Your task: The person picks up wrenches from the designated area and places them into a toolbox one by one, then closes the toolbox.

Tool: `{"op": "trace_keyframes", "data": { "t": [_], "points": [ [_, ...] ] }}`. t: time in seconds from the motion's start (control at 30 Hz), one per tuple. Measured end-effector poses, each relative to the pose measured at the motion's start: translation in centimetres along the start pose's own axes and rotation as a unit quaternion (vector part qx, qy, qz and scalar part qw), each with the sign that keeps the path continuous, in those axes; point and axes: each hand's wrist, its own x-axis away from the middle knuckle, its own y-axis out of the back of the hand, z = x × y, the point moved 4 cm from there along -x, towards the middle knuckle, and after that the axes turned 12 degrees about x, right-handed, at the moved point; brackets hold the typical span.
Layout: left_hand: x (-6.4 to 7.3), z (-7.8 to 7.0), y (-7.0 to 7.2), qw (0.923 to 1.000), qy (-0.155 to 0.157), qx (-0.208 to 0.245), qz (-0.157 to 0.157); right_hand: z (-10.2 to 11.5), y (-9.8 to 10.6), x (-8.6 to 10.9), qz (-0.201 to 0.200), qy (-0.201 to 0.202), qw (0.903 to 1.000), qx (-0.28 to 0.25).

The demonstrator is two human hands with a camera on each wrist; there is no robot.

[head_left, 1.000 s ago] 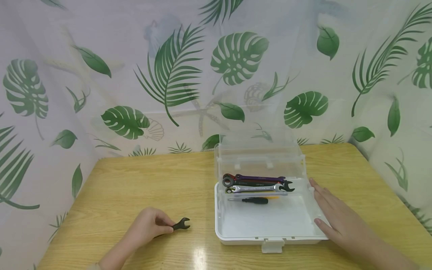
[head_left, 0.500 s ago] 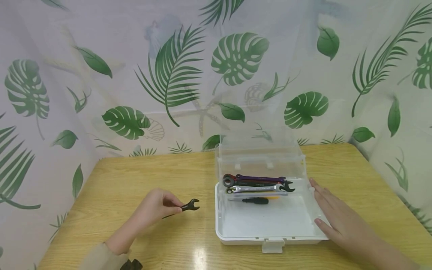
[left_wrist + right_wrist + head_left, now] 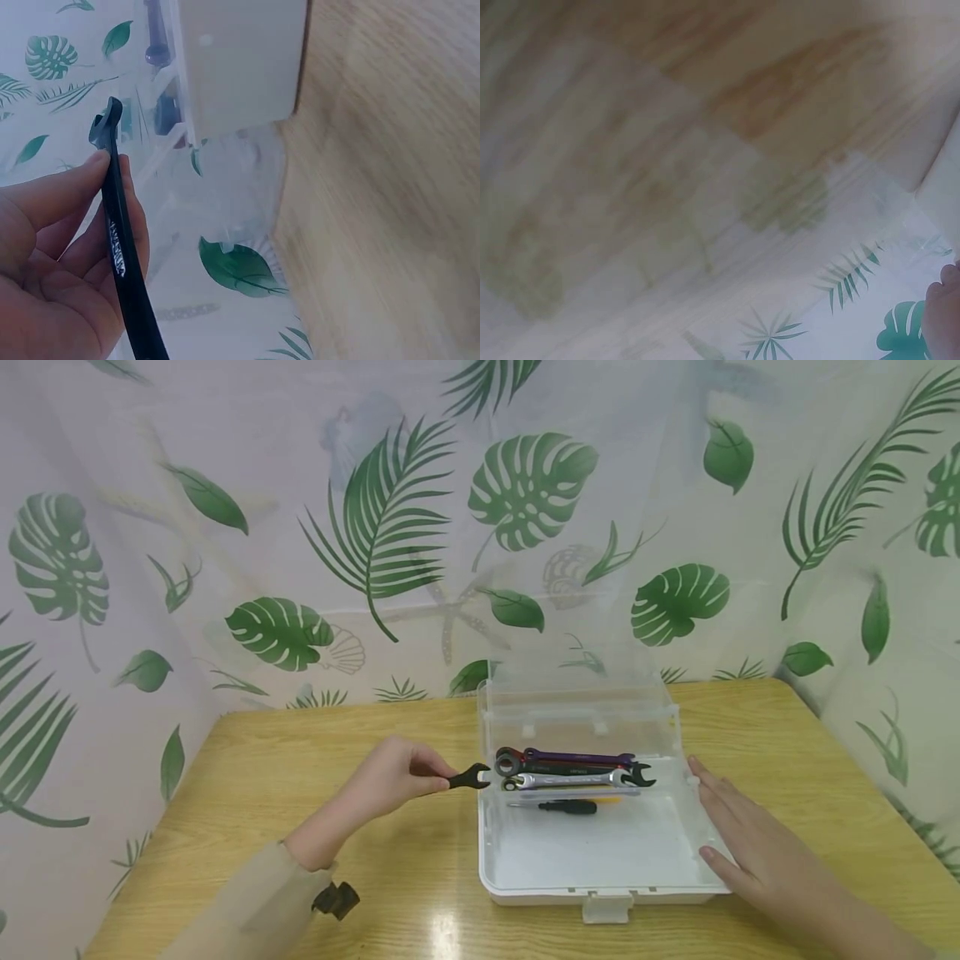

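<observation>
In the head view my left hand (image 3: 397, 777) pinches a black open-end wrench (image 3: 470, 776) between thumb and fingers. Its open end points right, at the left wall of a white toolbox (image 3: 600, 862). The left wrist view has the wrench shaft (image 3: 120, 240) running down past the fingers. Inside the box, a clear raised tray holds several wrenches, among them a purple wrench (image 3: 581, 757) and a silver wrench (image 3: 566, 780). A black-handled screwdriver (image 3: 570, 807) lies just in front of them. My right hand (image 3: 765, 847) rests against the box's right side, fingers straight.
The toolbox's clear lid (image 3: 577, 685) stands raised at the back. A latch (image 3: 606, 907) hangs from the front edge. Under everything is a wooden table (image 3: 337, 739), with a leaf-patterned curtain (image 3: 420, 552) behind and at the sides.
My left hand has lifted the black wrench and carried it rightward and away from me, from left of the box to its left wall. The right hand has stayed in place.
</observation>
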Motion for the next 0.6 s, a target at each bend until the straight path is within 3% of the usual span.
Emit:
{"op": "trace_keyframes", "data": {
  "t": [0.17,0.6],
  "points": [
    [-1.5,-1.4,-0.5,1.0000,-0.004,-0.005,0.003,0.0,0.0,-0.1,-0.018,0.012,0.9998,0.000],
    [-5.3,-4.6,-3.1,0.9978,-0.054,-0.014,0.037,0.1,0.1,-0.1,-0.025,0.015,0.9996,0.000]
  ]
}}
